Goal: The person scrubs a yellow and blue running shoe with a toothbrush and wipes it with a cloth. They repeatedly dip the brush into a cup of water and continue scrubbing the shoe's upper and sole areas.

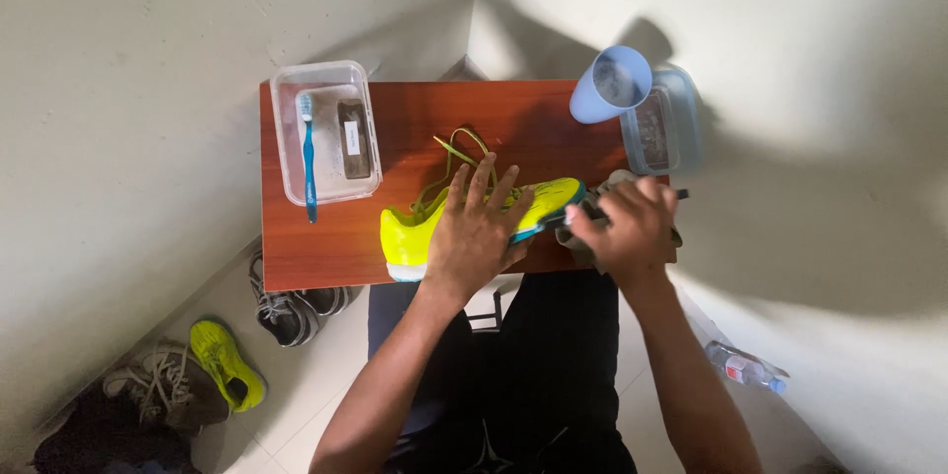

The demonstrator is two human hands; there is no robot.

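Near the table's (pixel 326 247) front edge, the left hand (pixel 481 232) lies with fingers spread flat over the neon-yellow shoe (pixel 410 235), hiding its middle, while the right hand (pixel 632 229) curls around a half-hidden grey cloth (pixel 578 245) at the toe.

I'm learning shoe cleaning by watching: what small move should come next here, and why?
Probably rub the toe with the cloth: the left hand pins the yellow shoe flat on the table, and the right hand already presses a grey cloth at its toe.
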